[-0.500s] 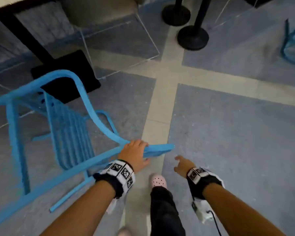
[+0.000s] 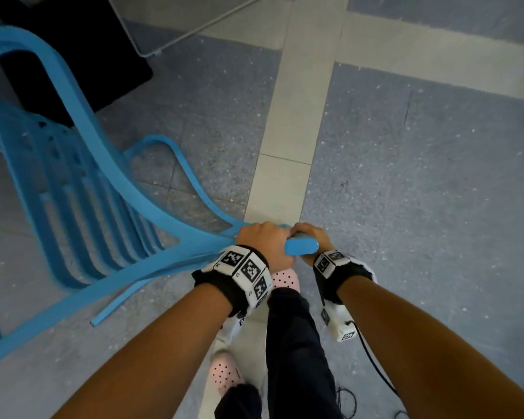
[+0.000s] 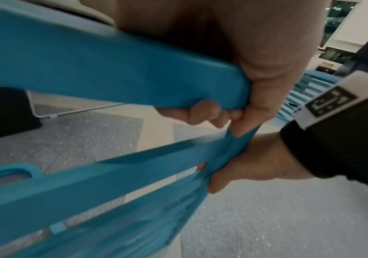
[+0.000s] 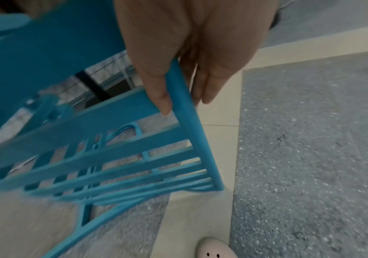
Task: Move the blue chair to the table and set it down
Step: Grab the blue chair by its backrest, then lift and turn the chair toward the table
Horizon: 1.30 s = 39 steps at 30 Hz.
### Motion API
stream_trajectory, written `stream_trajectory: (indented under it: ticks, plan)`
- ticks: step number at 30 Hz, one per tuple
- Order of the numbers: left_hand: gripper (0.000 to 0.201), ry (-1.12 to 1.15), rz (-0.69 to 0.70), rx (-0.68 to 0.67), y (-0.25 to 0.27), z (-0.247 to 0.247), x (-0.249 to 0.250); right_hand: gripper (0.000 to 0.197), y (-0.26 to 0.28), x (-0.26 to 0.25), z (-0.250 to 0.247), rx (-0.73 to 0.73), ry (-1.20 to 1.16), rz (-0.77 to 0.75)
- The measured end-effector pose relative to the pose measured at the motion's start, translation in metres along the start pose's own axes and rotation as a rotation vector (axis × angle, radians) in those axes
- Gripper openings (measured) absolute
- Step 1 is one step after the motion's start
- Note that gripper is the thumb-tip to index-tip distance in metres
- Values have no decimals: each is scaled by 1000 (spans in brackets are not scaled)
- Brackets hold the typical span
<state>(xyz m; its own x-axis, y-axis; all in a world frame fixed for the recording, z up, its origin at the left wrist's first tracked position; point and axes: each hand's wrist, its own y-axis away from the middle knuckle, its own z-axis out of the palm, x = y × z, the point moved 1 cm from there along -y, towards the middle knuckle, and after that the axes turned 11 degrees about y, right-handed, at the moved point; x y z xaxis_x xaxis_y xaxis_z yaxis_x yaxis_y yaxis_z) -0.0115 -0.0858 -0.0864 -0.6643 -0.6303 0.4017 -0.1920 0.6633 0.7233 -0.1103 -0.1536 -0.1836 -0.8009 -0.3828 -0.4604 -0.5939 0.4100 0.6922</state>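
Observation:
The blue chair [image 2: 73, 189] with a slatted back hangs tilted to my left, its legs pointing away over the floor. My left hand [image 2: 262, 241] grips the top rail of its backrest, fingers curled under the rail [image 3: 200, 111]. My right hand [image 2: 310, 237] grips the same rail's end just to the right, thumb and fingers on either side of the blue edge [image 4: 178, 90]. The black base [image 2: 73, 49] of the table stands on the floor beyond the chair, at the upper left.
Grey speckled floor with pale tile strips [image 2: 297, 122] crossing ahead. A thin white wire frame [image 2: 176, 40] lies past the black base. My pink shoes [image 2: 285, 279] and dark trouser leg are below my hands. A cable [image 2: 372, 361] trails from my right wrist.
My right hand, half a second ago free and reaching, now grips the backrest rail beside my left. The chair has come closer and lower in view, and the view has tilted down.

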Motion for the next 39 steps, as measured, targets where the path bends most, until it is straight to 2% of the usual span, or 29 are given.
stream_trajectory:
  ticks: [3,6,7,9,10,12,15,16,18,21,22,26,27,30,33,36,37,39]
  plan:
    - [20,18,-22,14,23,-10,-5,12,19,-18,-1,-15,-77,-52]
    - [17,17,-35,75,67,-38,-12,39,46,-57,-15,-32,-64,-189]
    - [17,22,-43,106,85,-53,-14,40,56,-74,-22,-15,-43,-231]
    - [15,38,-69,191,124,-82,-20,21,79,-116,-39,-18,36,-283]
    - [17,61,-84,238,144,-98,-24,19,91,-139,-48,-15,71,-302]
    - [32,94,-121,319,189,-125,-35,29,118,-185,-60,6,155,-348]
    - [20,115,-110,466,265,-152,-63,34,168,-252,-62,59,323,-464]
    - [29,148,-101,507,292,-155,-75,35,186,-272,-58,79,382,-504]
    - [39,244,-65,580,344,-152,-101,34,222,-310,-46,107,490,-573]
    - [10,337,-24,669,413,-132,-141,34,274,-357,-18,135,634,-670]
    - [10,355,-9,691,434,-122,-153,34,291,-370,-5,142,689,-705]
    - [44,406,65,836,511,-81,-203,32,344,-421,45,143,861,-836]
    - [47,421,69,879,529,-75,-215,30,354,-434,57,152,884,-868]
    - [36,470,18,891,584,-61,-250,27,381,-473,92,142,898,-976]
    - [43,454,-49,930,628,-48,-288,15,394,-497,129,79,722,-1084]
    - [28,466,-200,950,667,-36,-318,18,390,-498,162,28,499,-1040]
    - [28,458,-253,965,679,-31,-327,17,384,-490,168,50,482,-989]
    - [28,406,-331,981,703,-23,-340,28,365,-468,168,104,525,-806]
